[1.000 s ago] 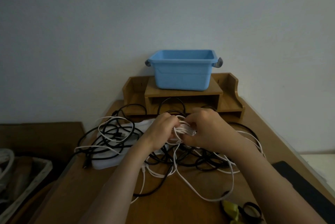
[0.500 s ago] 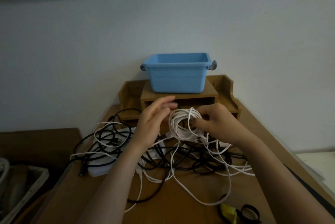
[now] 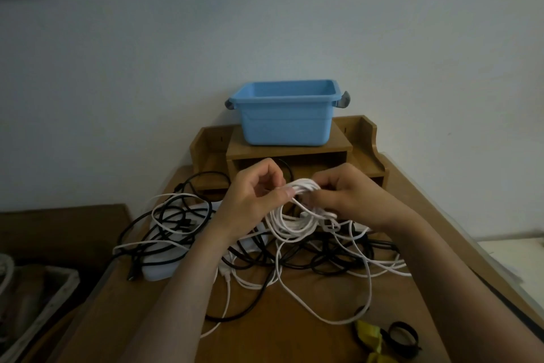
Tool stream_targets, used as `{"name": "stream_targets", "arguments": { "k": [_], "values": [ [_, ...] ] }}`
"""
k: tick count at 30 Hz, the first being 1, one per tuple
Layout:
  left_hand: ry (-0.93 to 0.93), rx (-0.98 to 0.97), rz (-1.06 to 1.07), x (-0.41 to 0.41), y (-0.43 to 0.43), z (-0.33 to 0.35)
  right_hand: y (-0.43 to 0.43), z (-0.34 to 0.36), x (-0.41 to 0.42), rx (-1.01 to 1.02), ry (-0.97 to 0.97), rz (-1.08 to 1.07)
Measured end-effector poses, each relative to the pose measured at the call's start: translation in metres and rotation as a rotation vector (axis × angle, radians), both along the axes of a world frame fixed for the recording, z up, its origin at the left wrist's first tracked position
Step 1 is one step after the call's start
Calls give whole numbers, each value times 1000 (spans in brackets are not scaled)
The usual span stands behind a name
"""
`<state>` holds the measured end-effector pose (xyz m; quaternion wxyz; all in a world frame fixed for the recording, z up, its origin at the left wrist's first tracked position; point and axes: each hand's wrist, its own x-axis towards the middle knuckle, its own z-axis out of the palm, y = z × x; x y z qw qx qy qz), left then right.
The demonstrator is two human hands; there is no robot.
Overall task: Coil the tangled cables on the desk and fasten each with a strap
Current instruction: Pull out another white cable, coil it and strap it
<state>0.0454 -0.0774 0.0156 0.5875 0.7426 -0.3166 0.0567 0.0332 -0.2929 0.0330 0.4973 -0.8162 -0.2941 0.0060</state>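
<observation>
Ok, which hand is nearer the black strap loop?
Right. Both grip the white cable coil: the right hand beyond and slightly left of the black strap loop, the left hand further left.

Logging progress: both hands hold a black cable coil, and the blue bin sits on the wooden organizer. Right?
No: in the head view the cable coil held by the left hand and right hand is white, not black. The rest holds.
</observation>
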Motion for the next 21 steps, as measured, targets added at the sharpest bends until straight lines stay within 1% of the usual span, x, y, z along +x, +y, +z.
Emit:
{"name": "stream_targets", "arguments": {
  "k": [4, 6, 8, 10, 12, 14, 17, 19, 21],
  "values": [
    [80, -112, -40, 3, 2, -2, -3, -6, 4, 259, 135, -114],
    [95, -140, -33, 5, 3, -5, 2, -8, 6, 432, 196, -183],
    [103, -102, -26, 7, 3, -10, 4, -8, 7, 622, 255, -241],
    [104, -10, -8, 5, -1, -13, 4, -6, 6, 748, 293, -252],
    [117, 88, 2, 3, -7, -15, 7, -6, 5, 821, 331, -211],
    [172, 98, 9, 3, -14, -17, 11, -8, 7, 891, 371, -162],
    [346, 1, 3, -1, -19, -16, 11, -10, 11, 1002, 426, -69],
    [470, -98, -43, -3, -18, -13, 8, -10, 13, 1079, 466, 17],
    [607, -195, -68, -2, -15, -11, 4, -11, 14, 1105, 483, 94]
  ]
}}
